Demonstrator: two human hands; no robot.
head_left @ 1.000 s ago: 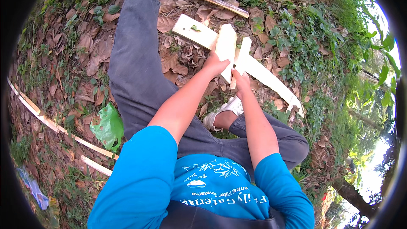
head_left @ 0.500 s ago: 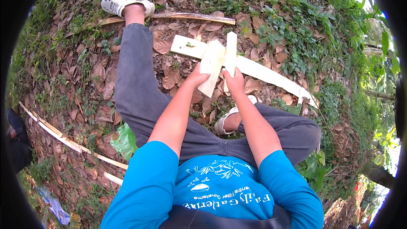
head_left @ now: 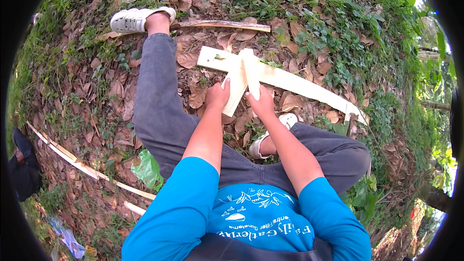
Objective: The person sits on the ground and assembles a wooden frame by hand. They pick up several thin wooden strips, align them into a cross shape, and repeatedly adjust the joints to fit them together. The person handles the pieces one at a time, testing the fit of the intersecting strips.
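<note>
My left hand [head_left: 217, 94] is closed around the lower left edge of a wide, pale piece of wood [head_left: 235, 91]. My right hand [head_left: 262, 103] grips the lower end of a narrower pale wood strip [head_left: 251, 73]. The strip leans left, and its upper end meets or overlaps the top of the wide piece; the glare hides exactly where they touch. Behind both lies a long pale plank [head_left: 299, 82] on the ground, running from upper left to lower right. A small green leaf [head_left: 220, 57] rests at its left end.
A rough, bark-edged strip [head_left: 222, 24] lies beyond the plank, near my left shoe [head_left: 140, 20]. Long thin slats [head_left: 82, 166] and a green plastic bag [head_left: 148, 169] are on the left. Dry leaves and low plants cover the ground. Something dark [head_left: 24, 169] sits at the far left.
The narrow strip has swung left, from standing apart to meeting the wide piece's top. Both hands have come slightly closer to my body. The long plank stays on the ground.
</note>
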